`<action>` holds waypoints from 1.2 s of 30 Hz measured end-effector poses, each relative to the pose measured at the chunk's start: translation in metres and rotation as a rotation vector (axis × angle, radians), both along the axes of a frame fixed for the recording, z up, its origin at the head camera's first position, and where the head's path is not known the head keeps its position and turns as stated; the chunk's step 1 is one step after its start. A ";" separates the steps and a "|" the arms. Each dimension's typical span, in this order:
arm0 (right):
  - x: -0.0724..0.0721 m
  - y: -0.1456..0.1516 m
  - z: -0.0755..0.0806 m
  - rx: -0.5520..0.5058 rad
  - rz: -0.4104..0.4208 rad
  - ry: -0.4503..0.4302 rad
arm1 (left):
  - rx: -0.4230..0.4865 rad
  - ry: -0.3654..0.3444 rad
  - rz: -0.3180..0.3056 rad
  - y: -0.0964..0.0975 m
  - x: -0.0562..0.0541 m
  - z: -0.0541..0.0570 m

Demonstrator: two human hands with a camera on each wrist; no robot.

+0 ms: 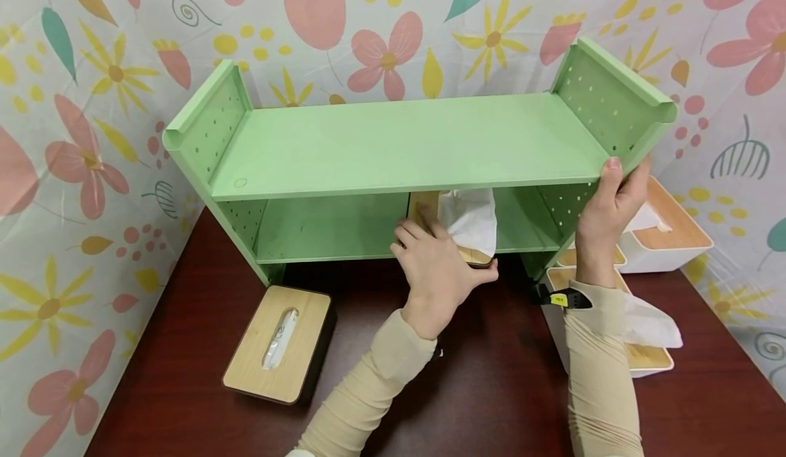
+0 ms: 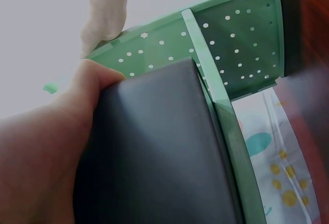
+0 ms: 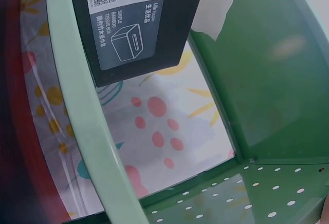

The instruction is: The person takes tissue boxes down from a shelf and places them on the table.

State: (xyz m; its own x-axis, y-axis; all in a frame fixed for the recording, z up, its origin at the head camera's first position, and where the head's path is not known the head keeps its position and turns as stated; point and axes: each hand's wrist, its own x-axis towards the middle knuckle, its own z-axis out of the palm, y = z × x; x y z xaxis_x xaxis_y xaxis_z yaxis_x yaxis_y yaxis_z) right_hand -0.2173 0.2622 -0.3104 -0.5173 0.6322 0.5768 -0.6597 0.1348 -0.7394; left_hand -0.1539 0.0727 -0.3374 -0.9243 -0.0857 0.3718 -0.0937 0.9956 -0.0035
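My left hand (image 1: 436,273) grips a black tissue box with a bamboo lid (image 1: 474,256) at the lower level of a green metal shelf (image 1: 405,143). A white tissue (image 1: 469,219) sticks up from its slot. In the left wrist view the thumb lies along the edge of the box's black side (image 2: 149,147), beside the shelf's lip. The right wrist view shows the box tilted, its printed label (image 3: 128,34) facing the camera over the shelf's opening. My right hand (image 1: 614,204) holds the shelf's right side panel, thumb on the inner face near the upper board.
Another black tissue box with a bamboo lid (image 1: 252,355) lies at the table's left. White tissue boxes with wooden lids, including one at the back (image 1: 678,252) and one in front (image 1: 651,359), stand right of the shelf. A flower-patterned cloth (image 1: 387,34) hangs behind the dark red table (image 1: 491,395).
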 end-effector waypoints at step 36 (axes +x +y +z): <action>0.009 -0.008 0.007 0.046 0.009 0.021 | -0.007 -0.056 -0.022 -0.006 0.006 0.004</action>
State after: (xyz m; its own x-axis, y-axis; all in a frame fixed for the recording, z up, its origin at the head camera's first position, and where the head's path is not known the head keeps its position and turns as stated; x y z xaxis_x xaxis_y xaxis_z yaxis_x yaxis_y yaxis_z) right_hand -0.2085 0.2539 -0.3030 -0.5102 0.6001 0.6161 -0.6767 0.1620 -0.7182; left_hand -0.1475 0.0669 -0.3337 -0.9454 -0.0625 0.3199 -0.0710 0.9974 -0.0150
